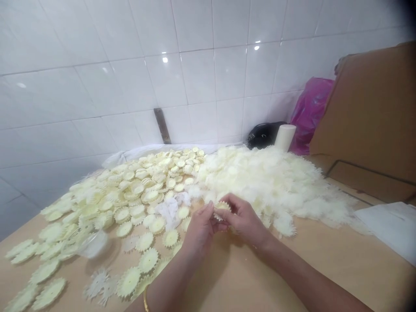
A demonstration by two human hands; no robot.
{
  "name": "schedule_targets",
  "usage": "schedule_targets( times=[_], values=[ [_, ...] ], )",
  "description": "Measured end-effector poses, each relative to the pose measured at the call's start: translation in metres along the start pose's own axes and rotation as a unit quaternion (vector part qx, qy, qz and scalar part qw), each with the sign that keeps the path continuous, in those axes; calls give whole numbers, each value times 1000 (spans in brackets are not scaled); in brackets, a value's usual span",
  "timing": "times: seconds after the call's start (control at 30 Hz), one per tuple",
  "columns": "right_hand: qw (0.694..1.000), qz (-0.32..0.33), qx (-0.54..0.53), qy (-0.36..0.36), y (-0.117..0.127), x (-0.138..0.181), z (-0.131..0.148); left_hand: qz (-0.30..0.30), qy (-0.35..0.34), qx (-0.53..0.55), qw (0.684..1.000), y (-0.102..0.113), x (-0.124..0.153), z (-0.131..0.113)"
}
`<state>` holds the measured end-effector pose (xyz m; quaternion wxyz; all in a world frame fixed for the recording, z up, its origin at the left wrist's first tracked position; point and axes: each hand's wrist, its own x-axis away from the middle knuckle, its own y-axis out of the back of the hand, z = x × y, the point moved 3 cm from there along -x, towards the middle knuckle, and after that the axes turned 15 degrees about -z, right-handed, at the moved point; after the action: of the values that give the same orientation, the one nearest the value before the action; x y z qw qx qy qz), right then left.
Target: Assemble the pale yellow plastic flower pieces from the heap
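The left hand (202, 226) and the right hand (243, 217) meet above the light-brown table (260, 277), both holding one small, round, pale-yellow toothed disc (222, 205) between them. To their left spreads a loose heap of pale-yellow toothed discs (150, 196); beyond and rightward lies a fluffy mound of thin whitish pieces (256, 173), with a cream-coloured cylinder (285, 136) upright behind it.
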<state>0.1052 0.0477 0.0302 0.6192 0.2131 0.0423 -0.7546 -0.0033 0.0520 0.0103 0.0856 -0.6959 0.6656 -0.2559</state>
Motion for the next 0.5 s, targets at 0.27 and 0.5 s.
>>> schedule_targets(
  times=[0.27, 0.5],
  values=[
    [993, -67, 64, 77, -1, 3, -2, -11, -80, -40, 996, -4, 5, 2],
    [988, -86, 95, 82, 1, 0, -9, -12, -94, -102, 990, -14, 16, 4]
  ],
)
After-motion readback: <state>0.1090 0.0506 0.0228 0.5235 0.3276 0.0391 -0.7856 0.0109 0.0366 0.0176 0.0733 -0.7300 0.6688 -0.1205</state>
